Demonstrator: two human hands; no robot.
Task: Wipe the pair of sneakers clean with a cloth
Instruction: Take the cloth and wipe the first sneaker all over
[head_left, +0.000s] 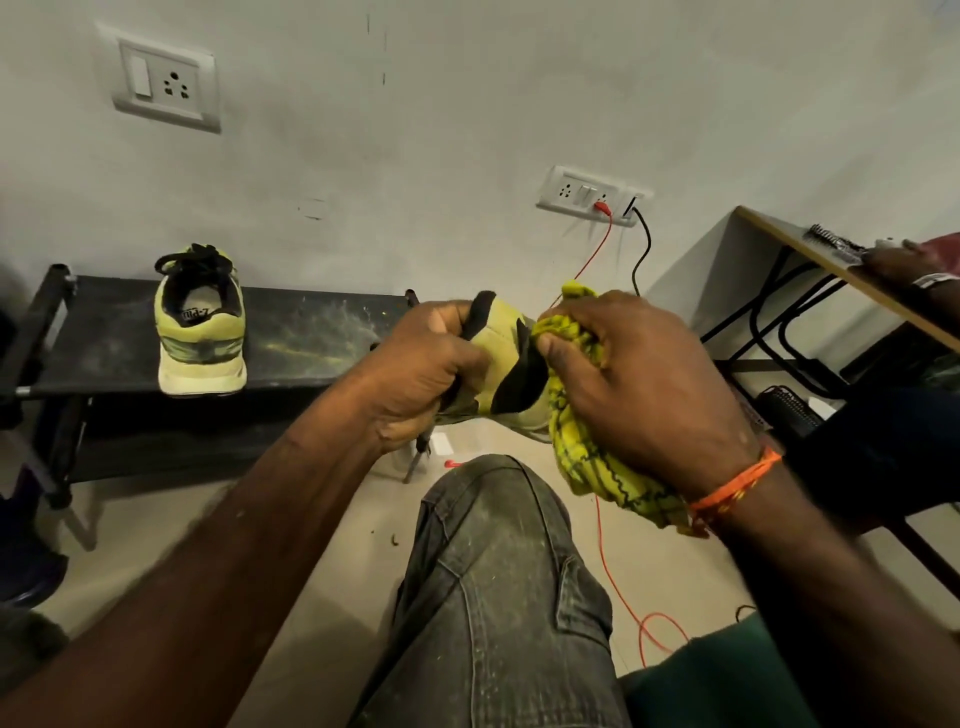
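Sneaker (506, 358) held in the air above the knee, its length running across between the hands; left hand (421, 371) grasps one end, right hand (639, 379) clutches the bunched yellow cloth (587, 447) against the other end. Second sneaker (201, 325) stands apart on the black rack (311, 338), nearer the left hand

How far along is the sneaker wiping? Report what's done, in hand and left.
Done: nothing can be confirmed as finished. In hand: the left hand grips one sneaker above the knee while the right hand presses the bunched yellow cloth against it. Left: the second sneaker stands untouched on the dusty black rack, heel toward the camera; whether it has been wiped cannot be told.
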